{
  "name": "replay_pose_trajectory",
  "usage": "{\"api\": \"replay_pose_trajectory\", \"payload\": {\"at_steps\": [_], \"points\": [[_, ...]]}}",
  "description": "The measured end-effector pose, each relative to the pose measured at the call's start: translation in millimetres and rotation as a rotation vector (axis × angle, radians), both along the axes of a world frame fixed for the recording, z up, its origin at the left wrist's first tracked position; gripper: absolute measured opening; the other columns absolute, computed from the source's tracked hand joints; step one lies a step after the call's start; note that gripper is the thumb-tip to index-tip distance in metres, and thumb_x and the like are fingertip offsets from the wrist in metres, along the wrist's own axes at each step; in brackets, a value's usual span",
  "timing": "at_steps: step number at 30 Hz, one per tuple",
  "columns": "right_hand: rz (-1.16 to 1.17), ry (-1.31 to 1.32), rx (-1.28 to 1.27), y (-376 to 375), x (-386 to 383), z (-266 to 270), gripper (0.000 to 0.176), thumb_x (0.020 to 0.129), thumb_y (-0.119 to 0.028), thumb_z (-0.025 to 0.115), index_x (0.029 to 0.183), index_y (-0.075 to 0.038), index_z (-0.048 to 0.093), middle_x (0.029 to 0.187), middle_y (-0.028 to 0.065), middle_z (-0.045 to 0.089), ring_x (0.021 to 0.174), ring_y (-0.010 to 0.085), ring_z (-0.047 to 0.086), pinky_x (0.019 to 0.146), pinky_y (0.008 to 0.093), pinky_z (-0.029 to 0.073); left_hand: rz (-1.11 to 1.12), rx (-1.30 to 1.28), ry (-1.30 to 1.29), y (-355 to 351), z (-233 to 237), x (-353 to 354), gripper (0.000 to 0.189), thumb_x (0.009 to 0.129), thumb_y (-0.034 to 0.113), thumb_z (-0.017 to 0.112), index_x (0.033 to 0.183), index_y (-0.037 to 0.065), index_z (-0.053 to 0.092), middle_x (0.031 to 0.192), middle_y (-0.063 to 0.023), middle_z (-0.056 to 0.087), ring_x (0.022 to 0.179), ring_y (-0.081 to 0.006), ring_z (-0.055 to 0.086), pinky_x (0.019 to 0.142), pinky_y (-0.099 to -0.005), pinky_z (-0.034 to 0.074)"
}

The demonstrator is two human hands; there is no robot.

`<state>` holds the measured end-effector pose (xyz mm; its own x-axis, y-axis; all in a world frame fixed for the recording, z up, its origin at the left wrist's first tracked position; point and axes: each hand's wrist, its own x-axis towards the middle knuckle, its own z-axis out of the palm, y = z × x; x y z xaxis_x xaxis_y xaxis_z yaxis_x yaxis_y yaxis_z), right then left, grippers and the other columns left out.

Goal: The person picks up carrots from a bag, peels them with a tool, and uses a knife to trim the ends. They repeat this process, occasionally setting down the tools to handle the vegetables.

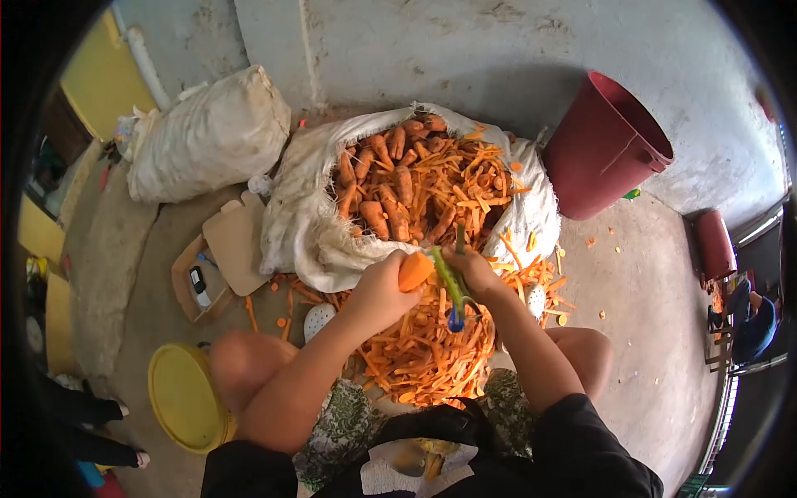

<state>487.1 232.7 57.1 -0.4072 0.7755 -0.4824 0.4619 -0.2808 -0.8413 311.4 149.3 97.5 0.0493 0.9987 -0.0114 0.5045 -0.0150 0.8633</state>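
My left hand [380, 286] grips a peeled orange carrot [414, 270], its blunt end pointing right. My right hand [475, 274] holds a green-handled peeler [449, 282] with a blue end, its blade against the carrot. Below both hands lies a heap of orange carrot peelings [423, 357] between my knees. Just beyond the hands an open white sack [311, 232] holds several unpeeled carrots [390, 199] mixed with peelings.
A dark red bucket [610, 145] leans at the back right. A full tied white sack [207, 133] lies back left. A cardboard box [203, 278] with small items sits left, and a yellow lid [183, 398] lies near my left knee. Concrete floor surrounds everything.
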Motion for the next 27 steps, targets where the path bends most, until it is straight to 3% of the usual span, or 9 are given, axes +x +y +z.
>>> {"api": "replay_pose_trajectory", "payload": {"at_steps": [2, 4, 11, 15, 18, 19, 20, 24, 27], "points": [[-0.090, 0.686, -0.356, -3, -1, 16, 0.027, 0.092, -0.024, 0.042, 0.103, 0.000, 0.049, 0.097, 0.0115, 0.056, 0.090, 0.0204, 0.055, 0.066, 0.0360, 0.053, -0.047, -0.040, 0.114, -4, 5, -1, 0.031, 0.072, 0.009, 0.065, 0.095, -0.002, 0.048, 0.076, -0.0158, 0.058, 0.069, -0.0260, 0.058, 0.064, -0.0339, 0.045], [-0.015, 0.744, -0.367, -10, -5, 22, 0.028, 0.092, -0.026, 0.043, 0.106, -0.002, 0.046, 0.094, 0.0095, 0.055, 0.082, 0.0182, 0.056, 0.067, 0.0380, 0.056, -0.060, 0.071, 0.245, -9, 0, 4, 0.033, 0.072, 0.009, 0.063, 0.098, -0.003, 0.047, 0.078, -0.0196, 0.058, 0.070, -0.0306, 0.059, 0.063, -0.0359, 0.046], [0.234, 0.238, -0.276, -29, 0, 12, 0.028, 0.091, -0.027, 0.047, 0.102, -0.002, 0.052, 0.088, 0.0063, 0.057, 0.076, 0.0131, 0.053, 0.072, 0.0292, 0.043, -0.279, -0.250, 0.391, -12, -2, -1, 0.060, 0.073, 0.024, 0.066, 0.118, 0.002, 0.033, 0.094, -0.0208, 0.057, 0.084, -0.0334, 0.058, 0.072, -0.0399, 0.047], [0.812, -0.189, -0.134, 4, 48, 18, 0.036, 0.091, -0.032, 0.045, 0.105, 0.000, 0.052, 0.096, 0.0083, 0.059, 0.081, 0.0162, 0.053, 0.075, 0.0297, 0.044, -0.361, -0.346, 0.572, -15, 10, -10, 0.059, 0.075, 0.034, 0.064, 0.118, 0.002, 0.039, 0.110, -0.0168, 0.052, 0.098, -0.0301, 0.053, 0.082, -0.0394, 0.044], [1.324, -0.318, 0.699, 116, 138, 34, 0.045, 0.078, -0.024, 0.062, 0.116, -0.001, 0.052, 0.108, 0.0138, 0.056, 0.095, 0.0216, 0.054, 0.080, 0.0332, 0.046, -0.400, -0.390, 0.645, -16, 9, -12, 0.055, 0.076, 0.035, 0.062, 0.117, 0.004, 0.042, 0.109, -0.0169, 0.052, 0.100, -0.0298, 0.052, 0.082, -0.0394, 0.044], [0.537, -0.820, 0.274, 107, 131, 106, 0.043, 0.076, -0.024, 0.061, 0.115, -0.008, 0.055, 0.106, 0.0125, 0.057, 0.088, 0.0251, 0.057, 0.074, 0.0332, 0.047, -0.414, -0.402, 0.651, -17, 7, -12, 0.053, 0.077, 0.035, 0.061, 0.116, 0.004, 0.043, 0.109, -0.0169, 0.052, 0.100, -0.0299, 0.052, 0.082, -0.0395, 0.043], [0.770, -1.074, 0.631, 181, 192, 100, 0.039, 0.075, -0.020, 0.063, 0.109, -0.004, 0.057, 0.092, 0.0085, 0.062, 0.076, 0.0206, 0.060, 0.067, 0.0298, 0.049, -0.416, -0.396, 0.650, -19, 3, -12, 0.053, 0.077, 0.035, 0.061, 0.116, 0.004, 0.043, 0.109, -0.0169, 0.052, 0.100, -0.0299, 0.052, 0.082, -0.0395, 0.043], [-0.555, -0.350, 0.915, 241, 305, 215, 0.022, 0.083, -0.011, 0.046, 0.100, -0.003, 0.057, 0.085, 0.0068, 0.062, 0.074, 0.0151, 0.060, 0.061, 0.0314, 0.049, -0.475, -0.303, 0.630, -23, -1, -10, 0.044, 0.080, 0.036, 0.057, 0.109, 0.004, 0.047, 0.106, -0.0140, 0.053, 0.097, -0.0284, 0.055, 0.079, -0.0399, 0.045], [-0.792, -0.081, 1.056, 229, 310, 232, 0.026, 0.090, -0.026, 0.045, 0.101, -0.004, 0.052, 0.083, 0.0094, 0.057, 0.070, 0.0182, 0.058, 0.059, 0.0305, 0.049, -0.514, -0.366, 0.640, -21, 0, -9, 0.043, 0.080, 0.036, 0.056, 0.110, 0.005, 0.048, 0.110, -0.0142, 0.051, 0.098, -0.0283, 0.054, 0.080, -0.0409, 0.045]]}}
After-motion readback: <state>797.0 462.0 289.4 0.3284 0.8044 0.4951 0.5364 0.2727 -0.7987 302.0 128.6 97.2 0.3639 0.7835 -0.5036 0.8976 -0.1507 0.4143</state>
